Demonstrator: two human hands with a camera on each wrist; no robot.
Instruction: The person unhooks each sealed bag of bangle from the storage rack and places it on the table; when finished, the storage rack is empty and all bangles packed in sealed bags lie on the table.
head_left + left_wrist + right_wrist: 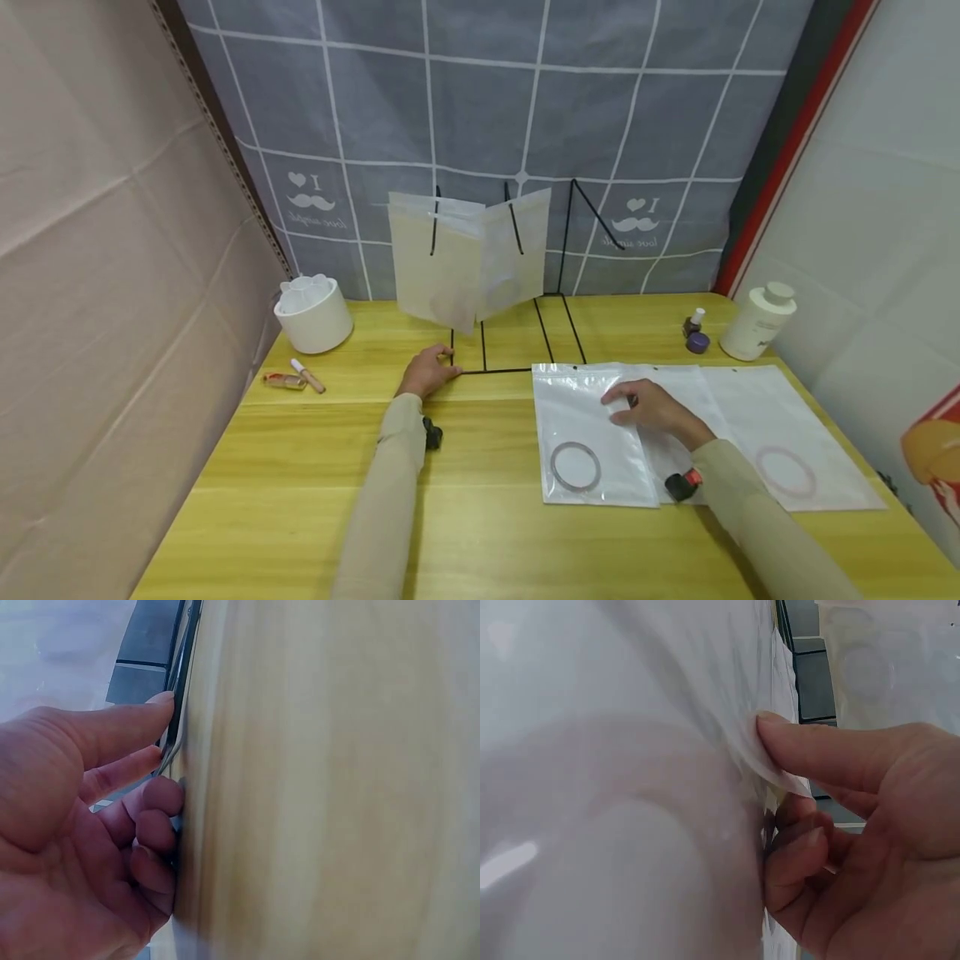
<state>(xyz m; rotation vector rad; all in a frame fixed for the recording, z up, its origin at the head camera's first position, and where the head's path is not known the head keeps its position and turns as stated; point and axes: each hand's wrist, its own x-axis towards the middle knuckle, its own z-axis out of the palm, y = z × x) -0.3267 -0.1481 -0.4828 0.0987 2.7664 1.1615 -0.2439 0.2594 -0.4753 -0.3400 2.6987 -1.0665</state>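
A black wire rack [495, 371] stands at the back of the table with two translucent white bags [438, 258] hung on its arms. My left hand [427, 372] pinches the front wire of its base at the left corner, thumb above; the left wrist view shows thumb and index finger at the wire [178, 712]. On the right, flat white zip bags lie overlapping. The leftmost zip bag [555, 425] has a ring shape inside. Over its right part, my right hand [656, 410] pinches bag film [742, 750] between thumb and fingers. Which bag's edge it holds, I cannot tell.
A white round pot [315, 321] stands at the back left, near two small cosmetic tubes [285, 381]. At the back right are a white bottle [757, 323], a small dark bottle [692, 325] and a purple-lidded jar [697, 342]. A grey checked cloth [480, 108] hangs behind.
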